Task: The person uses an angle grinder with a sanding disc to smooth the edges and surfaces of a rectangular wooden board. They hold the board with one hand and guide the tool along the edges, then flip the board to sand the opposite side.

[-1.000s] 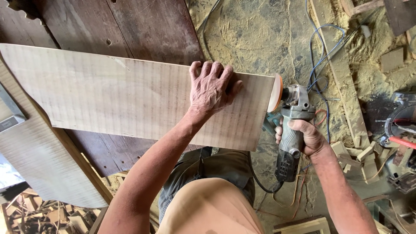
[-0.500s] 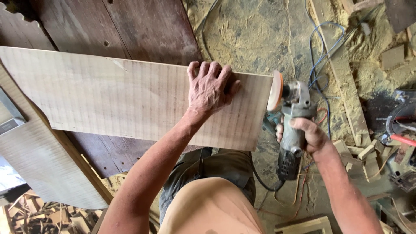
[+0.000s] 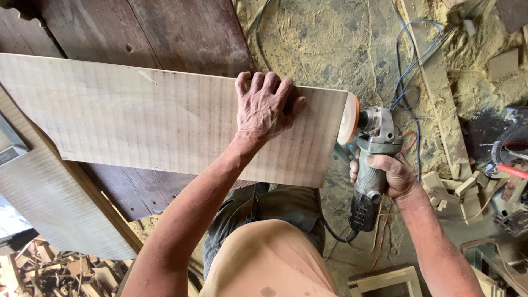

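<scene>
A long pale wooden board point(image 3: 143, 118) lies across a dark brown work surface point(image 3: 181, 33). My left hand point(image 3: 264, 107) presses flat on the board near its right end, fingers hooked over the far edge. My right hand point(image 3: 388, 173) grips the body of a grey angle grinder point(image 3: 371, 159). The grinder's orange-backed sanding disc point(image 3: 347, 118) sits against the board's right end face. A black cord runs from the grinder's tail toward my legs.
Sawdust covers the floor point(image 3: 330, 49) to the right. Blue cables point(image 3: 410, 71) trail across it. Small wood offcuts point(image 3: 456, 192) and a red-handled power tool point(image 3: 509, 159) lie at the right edge. A second pale plank point(image 3: 49, 209) leans at lower left above scrap pieces point(image 3: 60, 272).
The grinder's disc slid slightly along the board's right end, first toward the far corner, then back. My left hand stayed pressed on the board.
</scene>
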